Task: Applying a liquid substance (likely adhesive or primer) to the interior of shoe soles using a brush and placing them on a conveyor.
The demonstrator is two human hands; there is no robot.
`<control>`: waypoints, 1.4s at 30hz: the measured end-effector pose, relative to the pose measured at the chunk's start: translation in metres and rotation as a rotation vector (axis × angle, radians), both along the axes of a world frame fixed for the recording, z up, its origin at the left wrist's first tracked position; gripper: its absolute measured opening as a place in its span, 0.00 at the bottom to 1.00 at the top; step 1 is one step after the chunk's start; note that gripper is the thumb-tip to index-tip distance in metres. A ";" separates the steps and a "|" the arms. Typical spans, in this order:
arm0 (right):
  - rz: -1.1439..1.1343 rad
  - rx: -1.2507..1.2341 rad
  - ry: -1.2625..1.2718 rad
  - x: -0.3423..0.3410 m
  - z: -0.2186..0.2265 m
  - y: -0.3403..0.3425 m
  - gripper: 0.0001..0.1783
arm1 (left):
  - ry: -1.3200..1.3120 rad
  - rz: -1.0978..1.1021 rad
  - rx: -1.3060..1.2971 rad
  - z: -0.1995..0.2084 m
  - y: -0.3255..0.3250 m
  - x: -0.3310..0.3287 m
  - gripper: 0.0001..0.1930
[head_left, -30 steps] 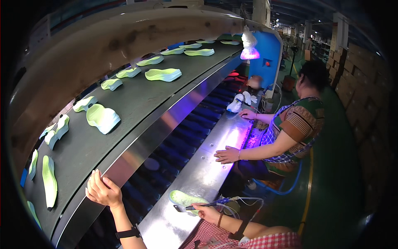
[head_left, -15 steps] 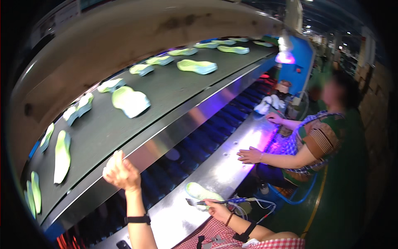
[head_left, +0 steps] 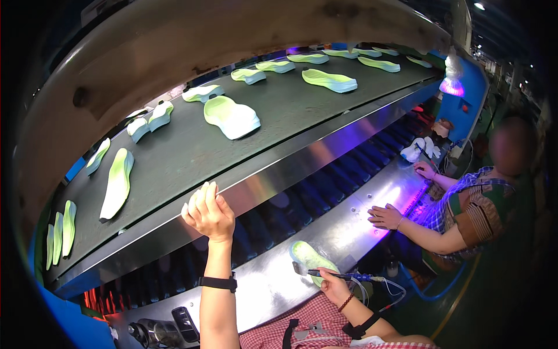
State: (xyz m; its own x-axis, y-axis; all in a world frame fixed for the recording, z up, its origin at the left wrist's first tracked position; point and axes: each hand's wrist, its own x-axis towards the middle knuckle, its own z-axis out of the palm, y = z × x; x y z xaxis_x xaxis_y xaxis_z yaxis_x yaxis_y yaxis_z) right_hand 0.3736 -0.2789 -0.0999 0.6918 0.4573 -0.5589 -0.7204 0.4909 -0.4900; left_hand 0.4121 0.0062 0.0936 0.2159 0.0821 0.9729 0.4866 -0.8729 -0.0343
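My left hand [head_left: 210, 212] is raised at the metal rail [head_left: 261, 189] along the conveyor's near side. Its fingers are extended close together, with nothing visible in them. In my right hand [head_left: 335, 286] is a flat brush [head_left: 301, 269] with a dark handle and thin tubes trailing from its end. The brush tip lies over the near edge of a pale green shoe sole [head_left: 310, 251] on the shiny metal bench [head_left: 256, 299]. Part of that sole is hidden behind my right hand and the brush. Whether the bristles touch it I cannot tell.
Several green-and-white soles [head_left: 232, 118] lie on the dark conveyor belt [head_left: 174, 157] under a curved hood [head_left: 232, 35]. A co-worker's hand [head_left: 385, 217] rests on the bench to the right, near a lit lamp [head_left: 452, 81]. A bottle [head_left: 157, 333] stands at the lower left.
The view has shifted, so the conveyor, bench, hands and co-worker all appear farther right and slightly higher. A bottle has come into view at the lower left. The brush stays in my right hand.
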 end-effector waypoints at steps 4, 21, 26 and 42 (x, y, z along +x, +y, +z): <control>-0.003 0.002 0.000 0.005 -0.008 0.002 0.11 | 0.008 0.004 -0.008 -0.003 0.004 0.002 0.12; 0.065 -0.370 -0.755 0.013 0.051 -0.008 0.20 | 0.021 0.035 0.032 -0.007 0.000 0.007 0.12; 0.091 -0.351 -1.049 0.021 0.142 -0.029 0.35 | 0.016 0.097 0.032 -0.011 0.011 0.006 0.13; 0.386 -0.266 -0.686 -0.009 0.038 0.013 0.32 | 0.014 0.063 0.074 -0.009 -0.003 0.008 0.13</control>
